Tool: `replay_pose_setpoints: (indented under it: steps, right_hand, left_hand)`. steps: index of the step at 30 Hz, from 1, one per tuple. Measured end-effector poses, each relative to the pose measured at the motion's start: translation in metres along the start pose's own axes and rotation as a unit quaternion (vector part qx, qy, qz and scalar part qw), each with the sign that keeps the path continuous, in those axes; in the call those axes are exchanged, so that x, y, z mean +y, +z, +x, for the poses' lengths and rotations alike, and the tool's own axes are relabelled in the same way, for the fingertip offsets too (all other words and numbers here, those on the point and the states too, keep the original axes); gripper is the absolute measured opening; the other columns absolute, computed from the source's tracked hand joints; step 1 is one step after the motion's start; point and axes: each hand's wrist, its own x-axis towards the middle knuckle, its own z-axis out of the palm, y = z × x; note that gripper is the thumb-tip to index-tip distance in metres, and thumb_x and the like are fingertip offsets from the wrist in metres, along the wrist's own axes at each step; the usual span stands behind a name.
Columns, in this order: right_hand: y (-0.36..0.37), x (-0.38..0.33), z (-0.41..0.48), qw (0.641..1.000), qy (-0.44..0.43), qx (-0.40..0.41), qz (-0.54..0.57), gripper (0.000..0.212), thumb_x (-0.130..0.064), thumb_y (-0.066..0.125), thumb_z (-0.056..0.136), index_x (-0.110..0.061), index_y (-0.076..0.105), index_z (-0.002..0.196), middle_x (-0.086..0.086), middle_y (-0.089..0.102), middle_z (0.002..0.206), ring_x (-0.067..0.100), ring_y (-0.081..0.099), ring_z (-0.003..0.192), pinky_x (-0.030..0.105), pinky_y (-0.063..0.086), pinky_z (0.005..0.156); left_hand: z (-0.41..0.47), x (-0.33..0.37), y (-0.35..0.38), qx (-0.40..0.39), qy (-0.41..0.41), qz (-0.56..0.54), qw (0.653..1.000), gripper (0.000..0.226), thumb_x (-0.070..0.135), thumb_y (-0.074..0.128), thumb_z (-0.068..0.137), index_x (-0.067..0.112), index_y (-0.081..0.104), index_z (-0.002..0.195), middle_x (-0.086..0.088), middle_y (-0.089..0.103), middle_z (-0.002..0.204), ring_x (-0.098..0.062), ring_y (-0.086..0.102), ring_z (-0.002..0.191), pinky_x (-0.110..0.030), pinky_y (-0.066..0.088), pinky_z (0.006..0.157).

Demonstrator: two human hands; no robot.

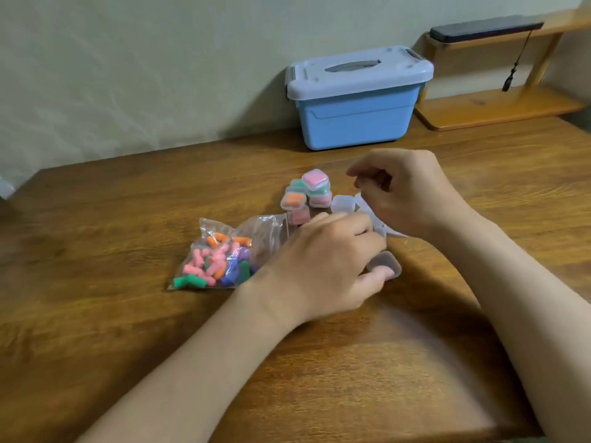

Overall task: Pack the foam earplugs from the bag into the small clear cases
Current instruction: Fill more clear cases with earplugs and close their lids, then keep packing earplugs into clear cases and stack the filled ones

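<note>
steadying the clear case (385,266) that the left hand (323,263) grips with curled fingers and thumb would help, while the right hand (406,193), curled above the spare cases (342,202) though i cannot tell what it pinches, fetches earplugs (211,260) from the bag (259,230) lying just left.

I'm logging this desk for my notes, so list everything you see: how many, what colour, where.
bag of earplugs: one, clear, pink, orange, green, blue and purple plugs inside, table centre-left.
filled cases: about six, clear with pink, green or orange inside, stacked behind the bag.
empty cases: at least two, clear, right of the filled ones, partly hidden by hands.
storage box: one, blue with pale lid, against the wall.
shelf: one, wooden, far right.
black object: one, on the shelf top.
table: one, brown wood.
left hand: one, holds a clear case beside the bag.
right hand: one, fingers curled above the empty cases; grip unclear.
</note>
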Motion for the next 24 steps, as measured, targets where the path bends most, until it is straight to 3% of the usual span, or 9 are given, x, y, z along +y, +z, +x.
replay_pose_setpoints:
  steps: [3, 8, 13, 18, 24]
  right_hand:
    - [-0.002, 0.003, -0.002, 1.000, -0.029, 0.007, 0.002, 0.025, 0.000, 0.059, 0.090, -0.010, 0.073, 0.108, 0.002, 0.073, 0.102, 0.015, 0.067, 0.091, 0.025, 0.054, 0.082]
    - [-0.001, 0.004, -0.002, 0.999, -0.030, 0.014, 0.011, 0.025, 0.000, 0.058, 0.090, -0.009, 0.074, 0.108, 0.003, 0.073, 0.102, 0.015, 0.066, 0.092, 0.024, 0.053, 0.081]
    - [0.002, 0.002, -0.003, 0.999, -0.034, 0.005, 0.031, 0.025, 0.000, 0.058, 0.089, -0.010, 0.074, 0.106, 0.004, 0.074, 0.097, 0.016, 0.067, 0.086, 0.032, 0.057, 0.077]
    - [0.006, -0.004, -0.004, 0.997, -0.011, 0.011, 0.080, 0.024, -0.004, 0.057, 0.091, -0.012, 0.073, 0.107, -0.003, 0.073, 0.093, 0.011, 0.067, 0.085, 0.035, 0.057, 0.078]
    - [0.026, -0.035, -0.006, 0.965, 0.034, -0.068, 0.253, 0.013, -0.010, 0.067, 0.087, -0.011, 0.071, 0.099, 0.002, 0.074, 0.088, 0.019, 0.073, 0.079, 0.046, 0.061, 0.073]
  left_hand:
    - [0.003, 0.000, 0.007, -0.020, -0.009, -0.010, 1.000, 0.027, 0.039, 0.070, 0.087, 0.014, 0.073, 0.094, 0.000, 0.061, 0.088, -0.018, 0.058, 0.082, -0.028, 0.043, 0.071]
    - [0.003, -0.002, 0.019, -0.048, -0.016, 0.002, 0.999, 0.025, 0.037, 0.075, 0.083, 0.013, 0.071, 0.088, -0.002, 0.063, 0.082, -0.022, 0.060, 0.079, -0.035, 0.051, 0.071]
    - [0.001, -0.004, 0.017, 0.022, -0.023, -0.026, 0.999, 0.017, 0.026, 0.077, 0.080, 0.011, 0.069, 0.084, -0.001, 0.061, 0.079, -0.017, 0.057, 0.072, -0.031, 0.048, 0.062]
    - [-0.005, -0.032, -0.010, 0.098, -0.071, -0.042, 0.992, 0.026, 0.020, 0.076, 0.079, 0.006, 0.072, 0.100, -0.005, 0.066, 0.097, -0.016, 0.062, 0.085, -0.035, 0.054, 0.073]
    - [-0.030, -0.060, -0.038, 0.164, -0.117, -0.015, 0.979, 0.028, 0.025, 0.081, 0.081, 0.006, 0.076, 0.100, -0.007, 0.067, 0.099, -0.011, 0.063, 0.084, -0.019, 0.054, 0.070]
